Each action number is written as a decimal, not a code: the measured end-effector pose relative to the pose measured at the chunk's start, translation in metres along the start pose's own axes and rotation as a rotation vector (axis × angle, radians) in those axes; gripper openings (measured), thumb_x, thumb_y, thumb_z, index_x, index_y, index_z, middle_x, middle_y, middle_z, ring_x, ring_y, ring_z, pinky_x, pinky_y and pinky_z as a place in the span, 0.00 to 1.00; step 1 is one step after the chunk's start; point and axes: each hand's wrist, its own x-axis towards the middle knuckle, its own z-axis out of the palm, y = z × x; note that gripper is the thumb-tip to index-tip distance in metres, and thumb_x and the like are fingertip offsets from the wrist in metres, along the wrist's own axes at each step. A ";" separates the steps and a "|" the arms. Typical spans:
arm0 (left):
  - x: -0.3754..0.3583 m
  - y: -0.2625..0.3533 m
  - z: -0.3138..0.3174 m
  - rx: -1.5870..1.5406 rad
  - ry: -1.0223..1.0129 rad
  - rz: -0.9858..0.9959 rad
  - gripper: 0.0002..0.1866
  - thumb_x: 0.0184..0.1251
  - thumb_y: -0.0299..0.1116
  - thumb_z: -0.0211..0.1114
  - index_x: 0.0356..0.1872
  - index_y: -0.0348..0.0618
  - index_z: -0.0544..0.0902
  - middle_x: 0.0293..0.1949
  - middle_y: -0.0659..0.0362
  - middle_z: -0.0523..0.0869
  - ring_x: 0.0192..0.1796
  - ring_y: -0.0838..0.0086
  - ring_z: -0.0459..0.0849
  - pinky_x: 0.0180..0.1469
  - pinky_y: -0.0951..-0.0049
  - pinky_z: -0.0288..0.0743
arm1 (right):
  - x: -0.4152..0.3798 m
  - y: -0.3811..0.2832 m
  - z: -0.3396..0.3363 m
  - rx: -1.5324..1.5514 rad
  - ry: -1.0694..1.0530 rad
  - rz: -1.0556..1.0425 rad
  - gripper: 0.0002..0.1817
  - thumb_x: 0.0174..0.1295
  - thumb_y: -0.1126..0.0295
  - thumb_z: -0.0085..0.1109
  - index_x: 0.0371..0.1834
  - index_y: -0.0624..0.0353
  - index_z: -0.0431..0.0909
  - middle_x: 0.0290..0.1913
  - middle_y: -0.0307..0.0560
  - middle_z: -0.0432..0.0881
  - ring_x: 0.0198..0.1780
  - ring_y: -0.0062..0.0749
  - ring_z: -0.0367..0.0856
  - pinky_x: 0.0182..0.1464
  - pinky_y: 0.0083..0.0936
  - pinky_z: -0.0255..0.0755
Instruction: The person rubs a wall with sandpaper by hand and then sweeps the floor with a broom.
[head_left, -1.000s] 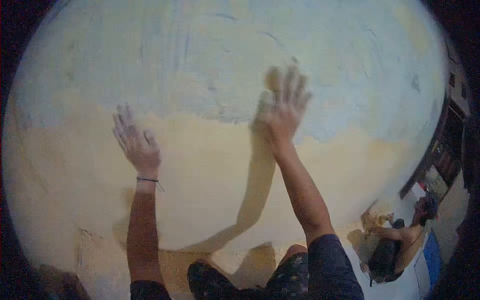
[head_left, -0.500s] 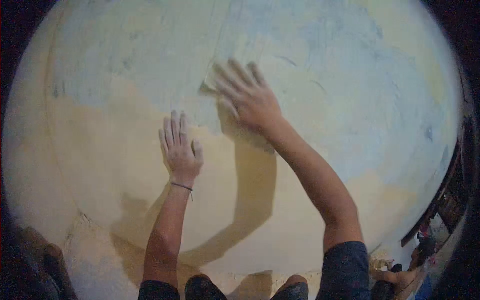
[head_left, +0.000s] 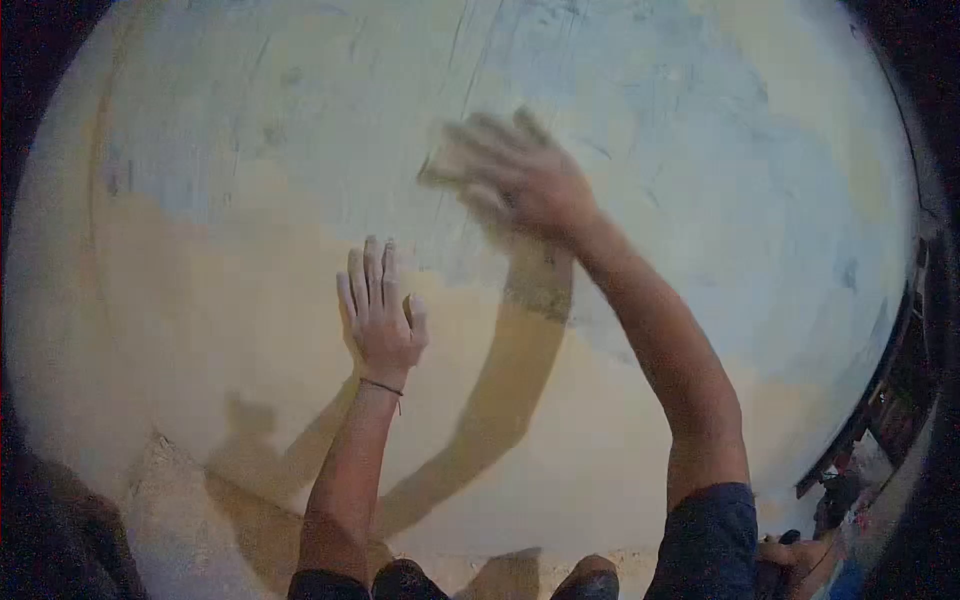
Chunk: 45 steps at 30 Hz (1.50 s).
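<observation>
Two bare hands work across a broad, pale surface [head_left: 620, 430] that fills most of the view, mottled blue-green in its upper part and creamy yellow below. The right hand [head_left: 540, 188], blurred, reaches to the upper middle of the surface, its fingers extended and spread, palm side toward the coating. A thin, pale corner [head_left: 428, 172] shows just beside its fingertips; whether it belongs to something under the hand cannot be told.

The left hand [head_left: 388, 325] lies lower and nearer the middle, open and flat, with long fingers slightly parted, the thumb apart and whitish residue on the skin. A thin dark cord [head_left: 382, 386] circles the wrist. No held object can be made out there.

Between the hands runs a strip of surface, and wide stretches extend above them and toward the left and right edges. A curved, orange-tinged line [head_left: 95, 200] follows the left side. The lower edge, rough and chipped near its left corner, passes close to the worker's dark-clad knees [head_left: 588, 580]. The right edge curves against a dark border. Faint streaks and scuffs mark the matte blue-green area, while the yellow looks smoother beneath soft-edged arm shadows [head_left: 480, 420]. Beyond the lower right edge, another person [head_left: 810, 560] is partly visible among cluttered, indistinct items.
</observation>
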 end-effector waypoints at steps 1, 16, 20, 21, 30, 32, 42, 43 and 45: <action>-0.002 0.000 -0.001 -0.009 -0.008 -0.002 0.36 0.72 0.42 0.47 0.80 0.41 0.59 0.81 0.50 0.58 0.83 0.50 0.53 0.83 0.46 0.41 | 0.003 0.021 0.001 -0.105 0.086 0.134 0.26 0.76 0.50 0.45 0.77 0.30 0.68 0.81 0.30 0.63 0.82 0.37 0.58 0.83 0.54 0.45; 0.029 0.065 0.056 0.034 0.008 0.008 0.36 0.73 0.41 0.49 0.80 0.39 0.59 0.82 0.48 0.56 0.84 0.50 0.51 0.83 0.45 0.39 | -0.246 0.189 -0.022 -0.199 0.418 0.972 0.35 0.68 0.63 0.53 0.81 0.46 0.62 0.84 0.39 0.56 0.86 0.42 0.42 0.83 0.54 0.32; 0.010 0.053 0.038 0.022 -0.008 0.016 0.36 0.73 0.40 0.48 0.80 0.39 0.58 0.82 0.47 0.56 0.83 0.49 0.50 0.83 0.44 0.39 | -0.136 0.114 -0.006 -0.286 0.267 0.879 0.37 0.61 0.67 0.55 0.79 0.48 0.65 0.83 0.48 0.57 0.86 0.51 0.43 0.82 0.62 0.28; 0.006 0.051 0.037 0.007 -0.017 0.008 0.36 0.73 0.40 0.48 0.80 0.39 0.58 0.82 0.47 0.56 0.83 0.49 0.50 0.83 0.44 0.39 | -0.116 0.096 0.021 -0.185 0.150 0.678 0.36 0.63 0.67 0.54 0.79 0.44 0.64 0.84 0.47 0.55 0.85 0.51 0.46 0.82 0.64 0.29; -0.007 0.032 -0.003 0.109 -0.065 -0.035 0.37 0.71 0.40 0.49 0.80 0.40 0.57 0.82 0.49 0.55 0.84 0.50 0.49 0.83 0.44 0.38 | -0.081 0.164 -0.001 -0.481 0.324 0.781 0.31 0.72 0.57 0.53 0.80 0.37 0.64 0.85 0.35 0.53 0.84 0.38 0.50 0.83 0.53 0.38; -0.004 0.036 -0.010 0.115 -0.043 -0.030 0.37 0.71 0.40 0.48 0.80 0.40 0.57 0.82 0.49 0.55 0.84 0.50 0.49 0.83 0.44 0.38 | -0.063 0.147 -0.007 -0.446 0.329 1.029 0.31 0.73 0.59 0.52 0.80 0.39 0.64 0.86 0.37 0.51 0.85 0.40 0.49 0.83 0.56 0.37; -0.021 0.003 0.019 0.083 -0.027 -0.015 0.36 0.71 0.41 0.48 0.79 0.40 0.60 0.81 0.48 0.59 0.83 0.49 0.52 0.83 0.44 0.39 | 0.015 0.108 0.046 -0.212 0.310 0.347 0.31 0.69 0.59 0.52 0.77 0.29 0.66 0.82 0.36 0.62 0.83 0.42 0.56 0.81 0.62 0.39; -0.030 0.002 0.023 0.080 -0.033 -0.014 0.36 0.71 0.41 0.48 0.79 0.40 0.60 0.81 0.48 0.59 0.83 0.49 0.52 0.83 0.44 0.39 | 0.012 0.129 0.049 -0.286 0.438 0.569 0.32 0.69 0.57 0.52 0.78 0.30 0.65 0.82 0.38 0.62 0.83 0.44 0.55 0.81 0.64 0.37; -0.029 -0.008 0.031 0.088 -0.029 -0.017 0.35 0.71 0.40 0.49 0.79 0.40 0.61 0.80 0.48 0.61 0.82 0.48 0.54 0.83 0.44 0.40 | 0.023 0.141 0.050 -0.324 0.579 0.777 0.33 0.69 0.56 0.51 0.79 0.31 0.64 0.82 0.40 0.62 0.83 0.46 0.55 0.81 0.65 0.35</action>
